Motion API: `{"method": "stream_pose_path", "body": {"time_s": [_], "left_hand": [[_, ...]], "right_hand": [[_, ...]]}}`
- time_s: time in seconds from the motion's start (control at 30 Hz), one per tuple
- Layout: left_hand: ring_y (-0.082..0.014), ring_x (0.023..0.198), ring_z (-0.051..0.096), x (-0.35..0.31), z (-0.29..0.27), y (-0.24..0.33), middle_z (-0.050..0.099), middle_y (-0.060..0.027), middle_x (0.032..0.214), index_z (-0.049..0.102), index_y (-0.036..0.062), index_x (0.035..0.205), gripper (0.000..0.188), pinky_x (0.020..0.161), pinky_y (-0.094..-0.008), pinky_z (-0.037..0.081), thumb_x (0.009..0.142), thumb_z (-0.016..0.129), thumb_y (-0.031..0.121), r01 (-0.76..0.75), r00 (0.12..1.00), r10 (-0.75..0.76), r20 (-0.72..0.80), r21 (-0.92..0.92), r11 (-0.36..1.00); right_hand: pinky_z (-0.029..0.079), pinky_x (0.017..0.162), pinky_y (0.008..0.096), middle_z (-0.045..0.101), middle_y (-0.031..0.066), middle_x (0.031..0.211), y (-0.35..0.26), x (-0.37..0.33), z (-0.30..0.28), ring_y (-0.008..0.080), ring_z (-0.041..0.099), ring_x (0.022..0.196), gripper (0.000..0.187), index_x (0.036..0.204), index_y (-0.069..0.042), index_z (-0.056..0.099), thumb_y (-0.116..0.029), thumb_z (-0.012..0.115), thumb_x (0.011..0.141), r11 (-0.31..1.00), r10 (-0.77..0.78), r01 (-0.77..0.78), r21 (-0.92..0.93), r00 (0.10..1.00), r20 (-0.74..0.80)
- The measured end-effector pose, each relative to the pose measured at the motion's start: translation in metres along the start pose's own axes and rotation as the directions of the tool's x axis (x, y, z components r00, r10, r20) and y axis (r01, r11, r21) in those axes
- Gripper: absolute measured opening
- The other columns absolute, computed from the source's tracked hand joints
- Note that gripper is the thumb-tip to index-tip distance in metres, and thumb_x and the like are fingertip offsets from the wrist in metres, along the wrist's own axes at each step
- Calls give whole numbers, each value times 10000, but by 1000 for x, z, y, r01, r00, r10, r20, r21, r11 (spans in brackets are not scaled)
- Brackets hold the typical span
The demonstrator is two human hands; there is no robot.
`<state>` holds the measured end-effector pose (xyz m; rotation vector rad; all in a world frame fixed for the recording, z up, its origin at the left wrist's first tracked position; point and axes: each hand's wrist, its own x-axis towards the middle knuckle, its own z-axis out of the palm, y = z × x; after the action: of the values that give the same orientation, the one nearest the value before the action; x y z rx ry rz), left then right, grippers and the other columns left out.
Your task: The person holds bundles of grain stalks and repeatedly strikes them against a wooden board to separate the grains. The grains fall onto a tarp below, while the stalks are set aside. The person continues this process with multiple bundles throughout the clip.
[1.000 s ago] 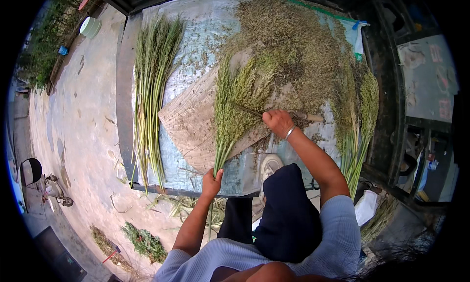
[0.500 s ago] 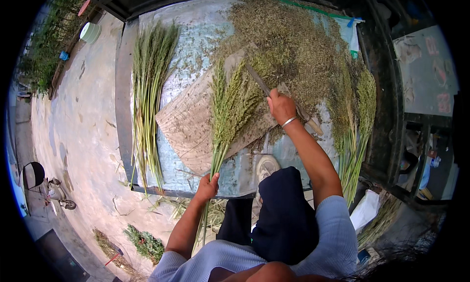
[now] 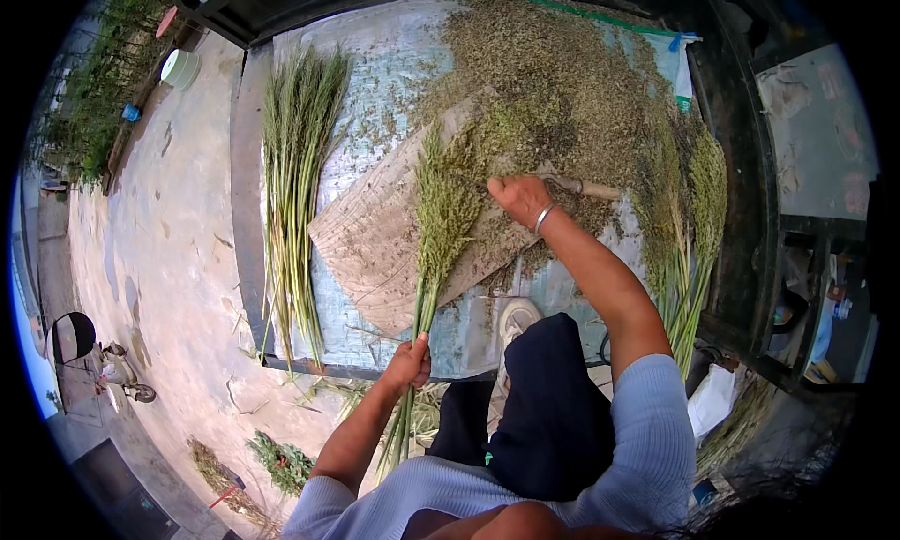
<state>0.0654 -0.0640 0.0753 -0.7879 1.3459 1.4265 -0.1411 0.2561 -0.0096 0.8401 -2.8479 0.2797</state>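
Note:
My left hand (image 3: 409,362) is closed round the lower stems of a bunch of green grain stalks (image 3: 442,223). The bushy seed heads point away from me and lie over a brown, wood-like board (image 3: 366,231) strewn with seeds. Right of those heads, my right hand (image 3: 521,201), with a silver bangle at the wrist, is closed on a metal tool. Its wooden handle (image 3: 600,191) sticks out to the right behind the hand. Fingers and plants hide most of its blade.
Loose seeds (image 3: 562,71) cover the far part of a pale blue sheet (image 3: 375,99). Another stalk bundle (image 3: 295,193) lies at the left, with seed-bearing stalks (image 3: 698,249) at the right. Dark metal walls (image 3: 745,156) rim the far and right sides. My shoe (image 3: 518,317) rests on the sheet.
My right hand has moved left and slightly nearer, turning the tool so its handle lies almost level. The seed heads in the left hand's bunch sit closer together. The whole view has shifted slightly.

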Motion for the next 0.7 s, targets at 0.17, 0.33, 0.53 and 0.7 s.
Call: {"method": "stream_pose_path", "body": {"time_s": [0.17,0.33,0.53,0.7], "left_hand": [[-97,346,236,7,-16,2,289,14,475,343,132,638,490,318,-261,201,905,434,533,25,998,-25,64,-5,1000],[-120,341,284,11,-9,-6,358,-14,485,384,106,667,466,322,-264,241,919,437,494,12,1000,-12,7,13,1000],[-123,336,293,14,-10,-15,353,-14,476,395,107,679,452,316,-270,243,916,449,488,34,999,-34,10,-45,998],[-108,340,275,0,-8,-2,344,-4,483,391,113,679,444,316,-262,208,913,459,485,-6,1000,5,-24,-28,1000]], "right_hand": [[415,377,416,538,142,572,61,27,-45,328,547,471,141,840,-38,427,-60,560,801,887,460,-454,-89,884,79],[437,496,386,509,81,605,-57,1,-71,265,557,559,105,773,-89,440,-117,537,802,979,159,-128,158,966,-202],[460,494,400,558,99,645,-101,-28,-7,280,588,584,70,802,-75,500,-140,513,824,965,-17,2,261,998,56],[471,507,456,578,182,640,-1,7,6,367,579,594,228,916,-14,533,-209,415,912,964,160,-187,188,976,149]]}}
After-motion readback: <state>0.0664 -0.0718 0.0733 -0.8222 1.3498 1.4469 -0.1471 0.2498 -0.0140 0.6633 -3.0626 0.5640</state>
